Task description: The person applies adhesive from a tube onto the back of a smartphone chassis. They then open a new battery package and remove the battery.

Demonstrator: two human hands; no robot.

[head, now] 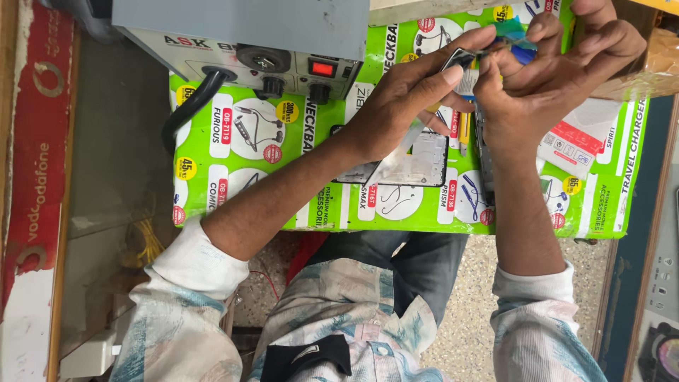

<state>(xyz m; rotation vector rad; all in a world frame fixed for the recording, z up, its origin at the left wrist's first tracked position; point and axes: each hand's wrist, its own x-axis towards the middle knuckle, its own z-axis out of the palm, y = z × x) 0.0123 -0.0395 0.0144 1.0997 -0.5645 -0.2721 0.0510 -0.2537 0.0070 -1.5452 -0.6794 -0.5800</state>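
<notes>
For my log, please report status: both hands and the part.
Left hand and right hand pinch small flat part together. Phone lies below on green mat. Nothing blocking.

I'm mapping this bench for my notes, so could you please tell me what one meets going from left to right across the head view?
Red panel → black cable → grey power unit → left hand → right hand → green printed mat → dark device with buttons at the edge.
</notes>
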